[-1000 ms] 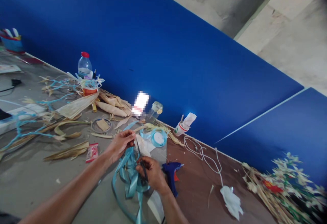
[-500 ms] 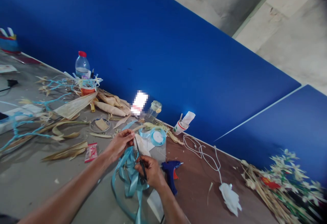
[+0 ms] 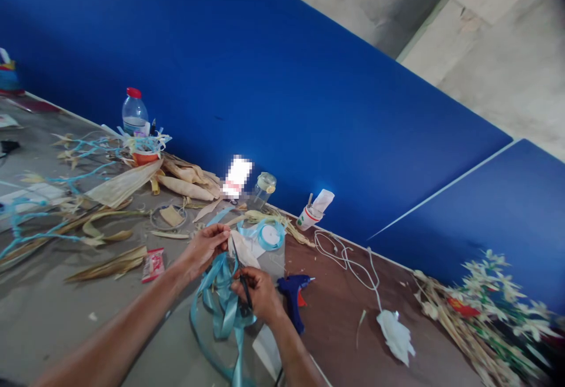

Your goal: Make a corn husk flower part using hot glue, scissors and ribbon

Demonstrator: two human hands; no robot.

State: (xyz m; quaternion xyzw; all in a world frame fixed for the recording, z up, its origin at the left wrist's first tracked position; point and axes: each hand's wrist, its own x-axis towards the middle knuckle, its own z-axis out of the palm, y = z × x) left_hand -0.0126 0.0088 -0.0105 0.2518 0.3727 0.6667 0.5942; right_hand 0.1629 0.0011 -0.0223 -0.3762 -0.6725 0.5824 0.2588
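Observation:
My left hand [image 3: 209, 247] pinches the edge of a pale piece of corn husk [image 3: 245, 250] between thumb and fingers. In my right hand [image 3: 259, 293] is a pair of black-handled scissors [image 3: 246, 294], its blades pointing up along the husk. Beneath both hands lies a loose heap of light blue ribbon [image 3: 227, 316], with strands trailing toward the near edge. A roll of the same ribbon [image 3: 271, 236] lies just beyond the husk. Right of my right hand rests a blue glue gun [image 3: 293, 299].
Dried corn husks [image 3: 188, 182] and blue-wrapped stems [image 3: 46, 234] cover the left side. A red-capped bottle [image 3: 135, 113], a glass jar [image 3: 263, 190] and a paper cup [image 3: 311, 216] stand along the blue partition [image 3: 282, 93]. White cable [image 3: 339, 257] and white flowers [image 3: 498, 293] lie right.
The whole view has shifted slightly, so things sit a little further left. Both hands keep nearly the same pose on the husk and the scissors.

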